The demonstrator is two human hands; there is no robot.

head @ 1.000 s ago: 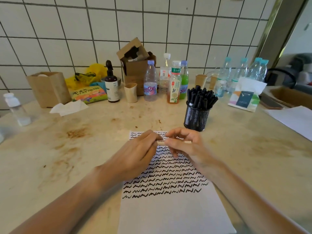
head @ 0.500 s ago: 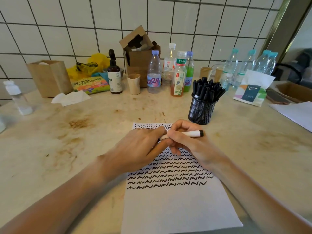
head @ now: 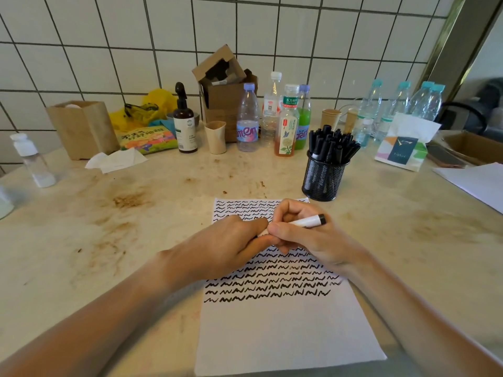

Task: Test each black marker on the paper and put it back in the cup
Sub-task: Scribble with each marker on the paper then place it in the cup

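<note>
A white sheet of paper (head: 285, 330) lies in front of me, its upper half filled with rows of black squiggles. Above it both hands meet on one white-barrelled marker (head: 307, 221) with a black end pointing right. My right hand (head: 307, 240) grips the barrel. My left hand (head: 228, 246) pinches the marker's left end, which its fingers hide, so I cannot tell whether a cap is on. A black mesh cup (head: 322, 176) full of several black markers (head: 330, 144) stands just beyond the paper's top right corner.
Along the tiled wall stand several bottles (head: 285, 123), a brown pump bottle (head: 184, 123), a cardboard box (head: 226, 96), a paper bag (head: 81, 129) and a tissue pack (head: 405, 148). More white paper (head: 479, 183) lies at the right edge. The stone counter (head: 109, 227) is stained.
The marker's black right end has come into sight beyond my right hand. Both hands stay joined over the paper; the view has tilted down slightly.
</note>
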